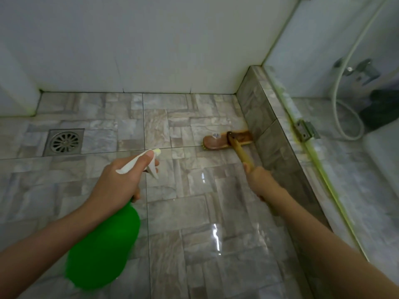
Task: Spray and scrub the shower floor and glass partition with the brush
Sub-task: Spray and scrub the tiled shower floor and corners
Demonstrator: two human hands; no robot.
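Green spray bottle (103,240) with white trigger head is tilting at lower left, nozzle pointing toward frame center, left hand (121,182) gripping its neck. Wooden brush (216,142) is resting bristles-down on wet grey tile floor (183,212) right of center, head touching the curb (269,137), right hand (259,180) gripping the handle. Glass partition (345,158) is standing at right, yellow grime lining its base.

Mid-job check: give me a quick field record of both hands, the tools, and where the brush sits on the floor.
left hand: grips spray bottle at its neck, finger on trigger
spray bottle: green, nozzle aimed forward over floor
right hand: grips brush by its handle
brush: head bristles-down on floor, at the kerb's base
drain: far left of floor, apart from brush
glass partition: right, atop kerb; yellowish line along its bottom edge
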